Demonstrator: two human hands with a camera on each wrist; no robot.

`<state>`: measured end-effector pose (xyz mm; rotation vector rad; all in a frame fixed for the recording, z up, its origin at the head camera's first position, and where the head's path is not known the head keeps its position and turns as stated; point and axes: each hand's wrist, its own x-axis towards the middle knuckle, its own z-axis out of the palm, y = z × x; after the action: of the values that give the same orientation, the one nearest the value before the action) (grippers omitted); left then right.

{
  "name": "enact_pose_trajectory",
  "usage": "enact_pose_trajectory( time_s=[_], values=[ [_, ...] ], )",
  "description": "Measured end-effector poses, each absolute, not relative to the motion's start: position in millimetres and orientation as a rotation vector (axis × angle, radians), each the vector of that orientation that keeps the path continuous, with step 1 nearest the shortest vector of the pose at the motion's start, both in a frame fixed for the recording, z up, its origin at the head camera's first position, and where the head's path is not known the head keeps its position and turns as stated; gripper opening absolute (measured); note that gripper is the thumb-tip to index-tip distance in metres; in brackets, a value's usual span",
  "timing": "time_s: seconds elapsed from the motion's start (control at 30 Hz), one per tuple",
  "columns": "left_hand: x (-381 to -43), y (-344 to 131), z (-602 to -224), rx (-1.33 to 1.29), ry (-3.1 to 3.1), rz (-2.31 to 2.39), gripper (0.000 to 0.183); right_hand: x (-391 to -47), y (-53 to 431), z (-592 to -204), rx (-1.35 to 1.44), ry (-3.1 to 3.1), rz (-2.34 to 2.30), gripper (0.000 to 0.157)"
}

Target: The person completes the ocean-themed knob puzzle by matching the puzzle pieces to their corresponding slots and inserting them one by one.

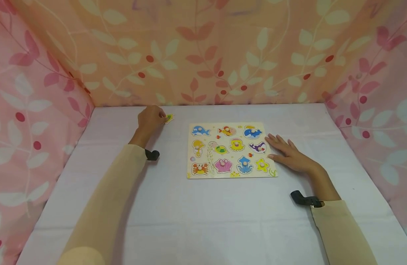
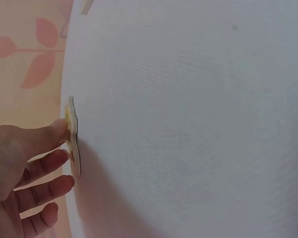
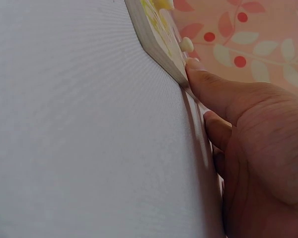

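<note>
Near the table's back edge, my left hand [image 1: 150, 119] pinches a small yellow-and-green puzzle piece [image 1: 170, 118]. The left wrist view shows that piece [image 2: 73, 141] edge-on, thumb and fingertips on it. To its right lies a pale wooden peg puzzle board [image 1: 203, 158] with sea animals, most with a round knob. The turtle picture [image 1: 220, 149] shows no knob. My right hand [image 1: 292, 156] lies with fingers extended at the board's right edge. In the right wrist view its thumb [image 3: 201, 77] touches the board's side, close to a knob [image 3: 186, 44].
A white cloth [image 1: 220, 217] covers the table. Behind it hangs an orange leaf-patterned curtain [image 1: 177, 44], with pink ones [image 1: 24, 147] at the sides. Each wrist wears a black strap-on device [image 1: 152, 155]. In the left wrist view, a pale edge [image 2: 87, 6] shows at the top.
</note>
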<state>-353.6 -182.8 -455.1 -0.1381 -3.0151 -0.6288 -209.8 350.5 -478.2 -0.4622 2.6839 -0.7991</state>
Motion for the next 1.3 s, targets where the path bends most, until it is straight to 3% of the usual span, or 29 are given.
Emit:
enact_pose_trajectory(
  time_s=[0.53, 1.3],
  values=[
    [-342.0, -165.9, -427.5, -0.413, -2.893, -0.506, 0.019, -209.2, 352.2, -476.0, -0.45, 2.676, -0.796, 0.077],
    [-263.6, -85.4, -397.9, -0.843, -2.78, -0.341, 0.019, -210.9, 349.4, -474.0, -0.452, 2.668, -0.794, 0.077]
  ],
)
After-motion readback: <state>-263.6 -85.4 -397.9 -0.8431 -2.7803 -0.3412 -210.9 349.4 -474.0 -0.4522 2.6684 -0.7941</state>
